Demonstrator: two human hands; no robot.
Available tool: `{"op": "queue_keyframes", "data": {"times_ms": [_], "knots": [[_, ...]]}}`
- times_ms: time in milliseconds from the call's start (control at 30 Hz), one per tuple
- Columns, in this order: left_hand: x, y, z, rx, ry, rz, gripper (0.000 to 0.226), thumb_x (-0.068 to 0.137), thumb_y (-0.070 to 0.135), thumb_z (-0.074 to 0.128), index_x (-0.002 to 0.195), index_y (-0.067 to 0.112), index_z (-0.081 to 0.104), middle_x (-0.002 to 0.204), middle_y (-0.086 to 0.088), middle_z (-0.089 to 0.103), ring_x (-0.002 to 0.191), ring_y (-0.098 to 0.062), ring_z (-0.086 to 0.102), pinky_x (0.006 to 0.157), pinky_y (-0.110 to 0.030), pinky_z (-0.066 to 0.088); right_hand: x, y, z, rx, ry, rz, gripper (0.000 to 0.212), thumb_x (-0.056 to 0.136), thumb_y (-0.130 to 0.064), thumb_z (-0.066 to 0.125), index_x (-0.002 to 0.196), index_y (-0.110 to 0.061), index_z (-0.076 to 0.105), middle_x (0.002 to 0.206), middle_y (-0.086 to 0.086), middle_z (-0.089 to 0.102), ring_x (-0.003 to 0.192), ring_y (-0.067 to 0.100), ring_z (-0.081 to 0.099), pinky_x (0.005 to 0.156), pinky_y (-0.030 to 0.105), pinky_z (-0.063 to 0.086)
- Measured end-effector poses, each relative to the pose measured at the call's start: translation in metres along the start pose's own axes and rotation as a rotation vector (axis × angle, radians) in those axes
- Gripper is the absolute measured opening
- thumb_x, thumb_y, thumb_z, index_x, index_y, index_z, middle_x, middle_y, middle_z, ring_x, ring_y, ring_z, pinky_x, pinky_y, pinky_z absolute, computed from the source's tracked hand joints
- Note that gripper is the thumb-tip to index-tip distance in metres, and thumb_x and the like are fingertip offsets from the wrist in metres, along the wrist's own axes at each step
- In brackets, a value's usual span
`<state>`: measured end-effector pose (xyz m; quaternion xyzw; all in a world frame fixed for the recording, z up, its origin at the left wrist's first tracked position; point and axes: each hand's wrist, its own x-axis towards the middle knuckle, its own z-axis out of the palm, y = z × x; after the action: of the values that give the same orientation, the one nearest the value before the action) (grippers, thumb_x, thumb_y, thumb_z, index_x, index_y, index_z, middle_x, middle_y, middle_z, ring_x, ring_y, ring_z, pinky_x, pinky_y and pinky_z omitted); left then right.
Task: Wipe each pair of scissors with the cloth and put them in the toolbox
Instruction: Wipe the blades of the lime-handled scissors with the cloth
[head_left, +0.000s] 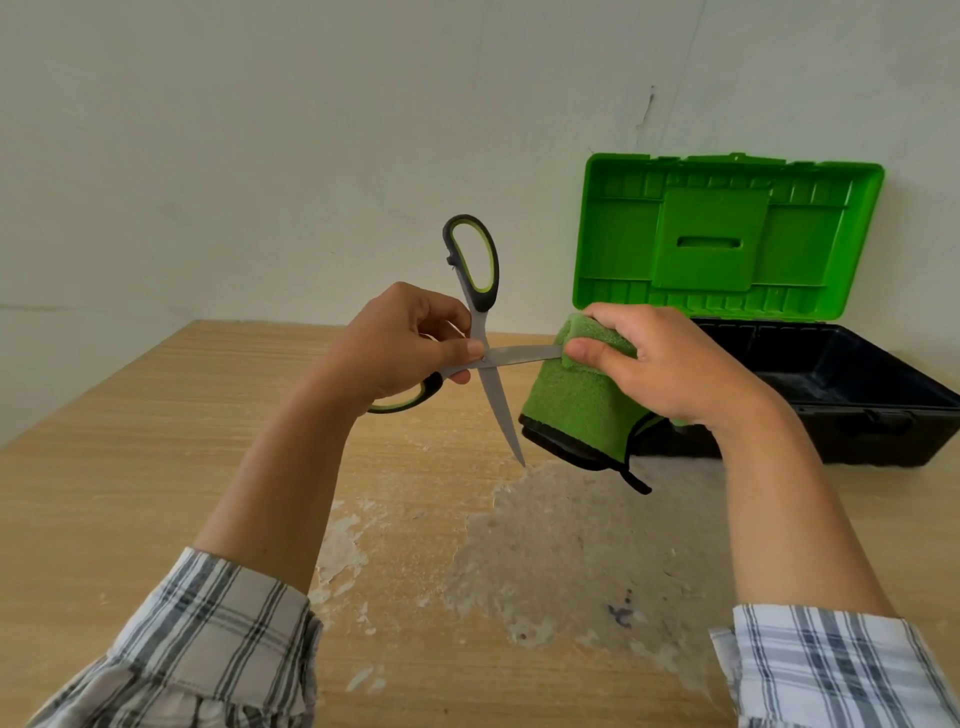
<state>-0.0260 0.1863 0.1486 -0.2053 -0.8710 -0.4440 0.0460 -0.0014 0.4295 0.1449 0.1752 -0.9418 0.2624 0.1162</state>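
From the head camera, your left hand (410, 343) pinches the scissors (493, 395) at the pivot, thumb pressed on the screw, with the lower handle loop tucked under the palm. The scissors are held above the table (156, 467), opened wide: one blade points down toward the wood, the other runs level to your right. Your right hand (660, 364) grips the cloth (576, 410), folded over that level blade, thumb on the near face and fingers curled over the top.

You look to be mid-wipe on this blade. To do it well, I would draw the cloth outward from pivot to tip, squeezing on the flats and keeping the fold between your fingers and the cutting edge. Hold the pivot pinch firm so the blades cannot swing shut on the cloth.

Mind the downward tip: it hangs just beside the cloth's dangling black-trimmed edge and near the tabletop. The toolbox (852, 395) stands open just behind your right hand, its lid (727, 234) upright by the wall, so the outward stroke heads toward its rim; your freer room is to the left
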Motion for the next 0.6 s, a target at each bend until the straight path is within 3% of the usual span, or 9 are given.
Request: {"op": "queue_keyframes", "data": {"times_ms": [200, 300, 400, 500, 600], "knots": [[0.0, 0.001, 0.0, -0.002, -0.002, -0.012, 0.004, 0.087, 0.021, 0.073, 0.085, 0.019, 0.07, 0.075, -0.003, 0.076, 0.08, -0.025, 0.074, 0.089, -0.055, 0.053, -0.002, 0.004, -0.005, 0.009, -0.008, 0.033, 0.036, 0.097, -0.045, 0.053, 0.121, -0.021, 0.065, 0.108, -0.004, 0.072, 0.094, 0.016, 0.069, 0.085, 0.045, 0.056], [0.0, 0.0, -0.002, 0.002, 0.001, -0.016, 0.003, 0.087, 0.021, 0.072, 0.085, 0.019, 0.071, 0.075, -0.004, 0.076, 0.081, -0.027, 0.074, 0.089, -0.054, 0.053, -0.005, 0.01, -0.01, 0.015, 0.005, 0.072, 0.037, 0.098, -0.042, 0.053, 0.124, -0.019, 0.065, 0.113, -0.004, 0.071, 0.101, 0.015, 0.067, 0.092, 0.045, 0.054], [-0.001, -0.001, -0.005, -0.002, -0.004, -0.016, 0.006, 0.086, 0.022, 0.073, 0.081, 0.023, 0.071, 0.075, -0.004, 0.076, 0.087, -0.037, 0.071, 0.09, -0.057, 0.052, -0.009, 0.018, -0.016, 0.021, 0.072, 0.102, 0.031, 0.1, -0.039, 0.052, 0.118, -0.018, 0.065, 0.11, 0.002, 0.071, 0.098, 0.025, 0.067, 0.089, 0.045, 0.054], [-0.001, -0.002, -0.005, -0.012, -0.019, -0.01, 0.01, 0.085, 0.022, 0.073, 0.076, 0.025, 0.07, 0.073, -0.004, 0.075, 0.087, -0.036, 0.071, 0.091, -0.057, 0.052, -0.011, 0.021, -0.021, 0.051, 0.133, 0.112, 0.034, 0.102, -0.044, 0.045, 0.116, -0.018, 0.064, 0.108, 0.008, 0.071, 0.092, 0.029, 0.067, 0.081, 0.041, 0.051], [0.0, -0.001, -0.002, -0.01, -0.038, -0.004, 0.009, 0.085, 0.022, 0.074, 0.077, 0.023, 0.071, 0.071, -0.003, 0.075, 0.084, -0.033, 0.072, 0.086, -0.05, 0.054, -0.009, 0.014, -0.02, 0.06, 0.129, 0.082, 0.04, 0.101, -0.051, 0.041, 0.112, -0.019, 0.062, 0.112, 0.024, 0.068, 0.102, 0.044, 0.064, 0.09, 0.057, 0.051]]}}
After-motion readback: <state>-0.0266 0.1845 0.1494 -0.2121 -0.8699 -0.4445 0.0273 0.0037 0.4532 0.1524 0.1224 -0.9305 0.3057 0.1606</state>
